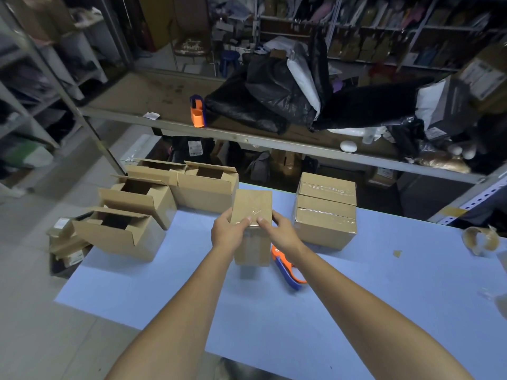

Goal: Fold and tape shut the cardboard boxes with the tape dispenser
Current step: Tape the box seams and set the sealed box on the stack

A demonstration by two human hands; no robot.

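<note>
While the blue table (pixel 356 311) carries open boxes (pixel 123 234) at left and sealed boxes (pixel 326 212) at right, a taped box (pixel 252 207) is held upright between them. The left hand (pixel 229 231) and right hand (pixel 279 229) grip its top, fingers curled round it, thumbs above. The tape dispenser (pixel 286 271) lies under the right forearm.

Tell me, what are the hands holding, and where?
A box. The left hand and right hand grip its upper near edge from either side, thumbs on top. The tape dispenser lies on the table, not held.
</note>
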